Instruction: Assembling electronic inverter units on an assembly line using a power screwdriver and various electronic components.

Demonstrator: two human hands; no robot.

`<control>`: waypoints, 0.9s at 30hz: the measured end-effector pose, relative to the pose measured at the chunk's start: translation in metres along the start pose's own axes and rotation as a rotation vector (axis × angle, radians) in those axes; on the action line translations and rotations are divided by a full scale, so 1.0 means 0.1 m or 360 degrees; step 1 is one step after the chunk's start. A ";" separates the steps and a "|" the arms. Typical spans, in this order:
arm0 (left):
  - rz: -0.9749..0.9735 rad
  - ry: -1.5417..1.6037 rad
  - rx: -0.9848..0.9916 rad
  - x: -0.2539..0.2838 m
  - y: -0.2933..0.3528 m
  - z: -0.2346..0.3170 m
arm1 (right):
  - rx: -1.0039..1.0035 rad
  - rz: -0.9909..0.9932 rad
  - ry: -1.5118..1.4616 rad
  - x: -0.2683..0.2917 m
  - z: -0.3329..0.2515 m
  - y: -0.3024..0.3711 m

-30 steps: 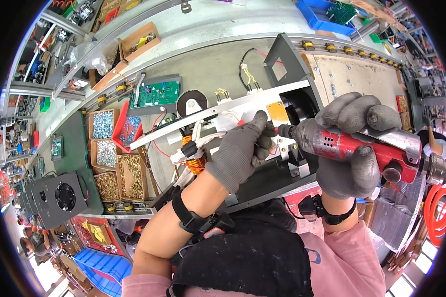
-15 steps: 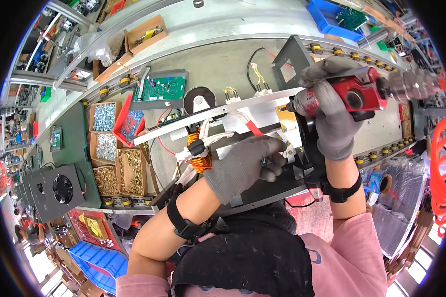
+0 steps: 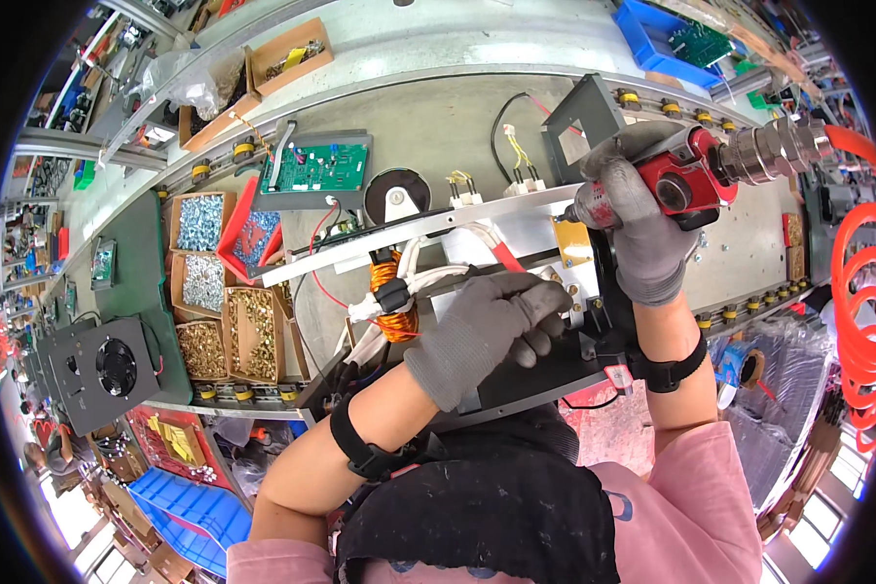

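Nearest are two bare forearms point(image 3: 404, 399), each with one black wrist strap point(image 3: 676, 375). The left hand point(image 3: 487, 326), in a grey knitted glove, is over the long dark grey metal frame point(image 3: 545, 378); its fingers are curled close together, and I cannot tell if they hold something small. Some brass-coloured bolt heads point(image 3: 575, 309) are just beside these fingertips, but I cannot count them surely. The right hand point(image 3: 642, 229), in a second grey glove, has its fingers clamped around one red and silver hand-held driver point(image 3: 691, 180). The driver is above the right end of the frame; its dark nose comes out to the left of the right fingers, near one flat yellowish plate point(image 3: 572, 238), and is apart from the left fingertips. To the left of the left hand is one orange wire coil point(image 3: 397, 326) with a black band. Farther left stand four cardboard boxes point(image 3: 280, 341) of small metal parts, two silvery and two brass-coloured, and one red plastic bin point(image 3: 244, 209). Beyond the frame are one black round disc point(image 3: 396, 178) and one green circuit board point(image 3: 331, 167). Farthest, one blue plastic bin point(image 3: 642, 34) holds another green board point(image 3: 701, 44).
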State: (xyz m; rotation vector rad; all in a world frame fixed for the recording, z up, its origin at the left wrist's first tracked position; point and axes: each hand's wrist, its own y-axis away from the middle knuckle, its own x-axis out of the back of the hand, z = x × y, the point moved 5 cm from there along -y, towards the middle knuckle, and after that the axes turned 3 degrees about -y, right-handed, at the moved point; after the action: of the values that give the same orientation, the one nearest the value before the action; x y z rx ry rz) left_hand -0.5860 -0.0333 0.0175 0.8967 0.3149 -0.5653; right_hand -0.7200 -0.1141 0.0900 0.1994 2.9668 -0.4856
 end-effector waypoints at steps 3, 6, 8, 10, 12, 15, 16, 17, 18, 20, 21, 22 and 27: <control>0.0116 -0.0390 -0.0130 0.06 -0.01 0.03 | -0.0008 -0.0019 -0.0084 0.01 0.01 0.01; 0.0150 -0.0483 -0.0457 0.07 0.00 0.09 | -0.0056 -0.0047 -0.0139 0.02 0.02 0.01; 0.0224 -0.0171 -0.0400 0.12 0.00 0.06 | -0.0067 -0.0107 -0.0168 0.02 -0.03 0.01; 0.0260 0.0050 -0.0406 0.14 0.01 0.06 | -0.0077 -0.0167 -0.0204 0.00 -0.10 0.02; 0.0317 0.0260 -0.0392 0.18 0.00 0.07 | 0.0085 -0.0114 -0.0138 0.04 -0.29 0.08; 0.0269 0.0376 -0.0271 0.17 -0.01 0.06 | 0.0406 -0.0163 -0.0209 0.05 -0.58 0.24; 0.0236 0.0370 -0.0292 0.15 -0.01 0.07 | 0.0394 -0.0207 -0.0443 0.05 -0.63 0.29; 0.0278 0.0333 -0.0216 0.15 -0.03 0.05 | 0.0368 -0.0183 -0.0465 0.06 -0.66 0.34; 0.0321 0.0298 -0.0141 0.15 -0.03 0.02 | 0.0411 -0.0252 -0.0586 0.05 -0.69 0.36; 0.0355 0.0372 -0.0211 0.09 -0.06 0.00 | 0.0486 -0.0263 -0.0516 0.07 -0.74 0.38; 0.0369 0.0469 -0.0215 0.08 -0.07 -0.02 | 0.0487 -0.0250 -0.0492 0.08 -0.76 0.40; 0.0383 0.0567 -0.0218 0.07 -0.08 -0.04 | 0.0518 -0.0279 -0.0478 0.08 -0.78 0.41; 0.0196 0.0432 -0.0285 0.04 -0.11 -0.07 | 0.0457 -0.0170 -0.0431 0.12 -0.79 0.45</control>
State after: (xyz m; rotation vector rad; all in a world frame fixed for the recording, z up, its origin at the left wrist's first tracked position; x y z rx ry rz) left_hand -0.5892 -0.0348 0.0040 0.8128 0.5435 -0.2951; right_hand -0.7338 -0.0453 0.1485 0.0004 2.6440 -0.8767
